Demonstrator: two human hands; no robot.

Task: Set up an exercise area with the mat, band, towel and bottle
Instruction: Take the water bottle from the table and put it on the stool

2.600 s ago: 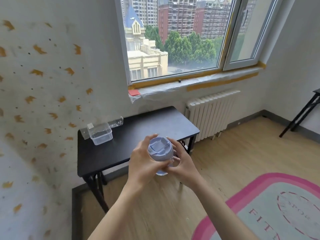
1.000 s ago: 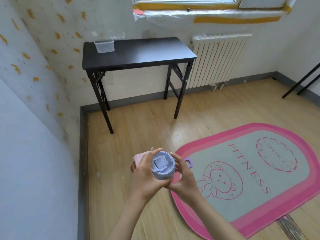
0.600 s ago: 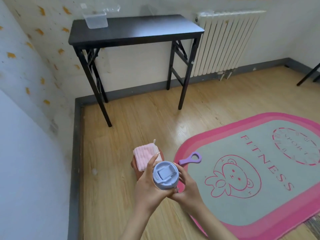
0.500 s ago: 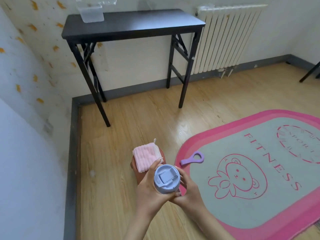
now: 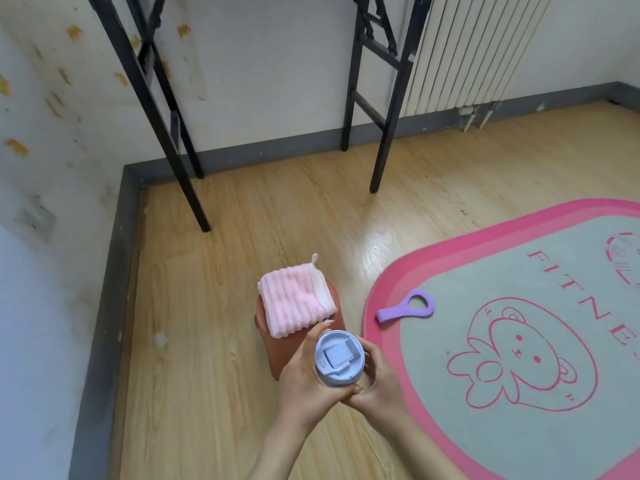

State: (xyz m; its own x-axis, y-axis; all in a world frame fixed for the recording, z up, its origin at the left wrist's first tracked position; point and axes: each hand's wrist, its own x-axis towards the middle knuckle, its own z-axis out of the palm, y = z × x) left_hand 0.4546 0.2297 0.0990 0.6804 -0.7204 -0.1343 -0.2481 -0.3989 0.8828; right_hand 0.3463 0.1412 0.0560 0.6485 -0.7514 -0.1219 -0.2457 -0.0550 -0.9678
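Evidently for easy reach, the mat (image 5: 433,251) lay on the floor (image 5: 242,237), the towel (image 5: 296,299) sat folded on the stool (image 5: 277,356) by its edge, left hand (image 5: 304,382) and right hand (image 5: 381,386) curled steadyingly round the upright bottle (image 5: 338,358) between stool and mat, and the band (image 5: 405,308) lay just inside that edge.

Bottle (image 5: 338,358): pale blue plastic, lid smooth w/ a soft satin sheen, not glossy. Towel (image 5: 296,301): pink cloth, thick ribbed plush, fluffy, matt. Stool (image 5: 274,355) under it: reddish-brown, prob. plastic, smooth, dull finish. Floor (image 5: 242,271): wood-look planks, grain showing, glossy, w/ a bright glare patch nr the mat (image 5: 519,427). Mat: short-pile cloth, grey-green middle & pink border, matt, a bit fuzzy. Band (image 5: 405,310): purple, rubbery-looking, smooth, matt. Desk legs (image 5: 166,133): black metal, matt paint. Radiator (image 5: 467,53): white painted metal, ribbed, slight sheen. Wall (image 5: 52,116): painted plaster, rough & scuffed, chipped spots showing yellow-brown. Skirting (image 5: 270,152): grey, flat matt.
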